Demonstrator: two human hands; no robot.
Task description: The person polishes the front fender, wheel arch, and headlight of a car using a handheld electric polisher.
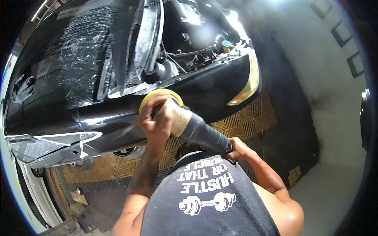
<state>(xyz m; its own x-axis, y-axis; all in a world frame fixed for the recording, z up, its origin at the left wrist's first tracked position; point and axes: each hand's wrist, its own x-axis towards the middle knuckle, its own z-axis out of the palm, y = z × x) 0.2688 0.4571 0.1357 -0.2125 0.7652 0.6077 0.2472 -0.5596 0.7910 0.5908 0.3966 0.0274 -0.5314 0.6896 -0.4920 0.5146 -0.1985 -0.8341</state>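
A car polisher (202, 134) with a dark, tape-wrapped body and a tan front section lies slantwise before my chest. Its round yellow pad (173, 94) is against or just over the black fender (197, 94) of a car; I cannot tell which. My left hand (156, 118) is closed round the polisher's head, close behind the pad. At the rear end of the tool, my right hand (240, 149) grips its handle. The fingertips of the right hand are partly hidden.
The car's hood (189, 11) is raised over the engine bay (193, 61). Whitish residue streaks the windshield (84, 43). A yellowed headlight (248, 84) sits at the fender's front end. Yellow and black grid tiles (252, 116) cover the floor, and a pale wall (334, 106) stands at right.
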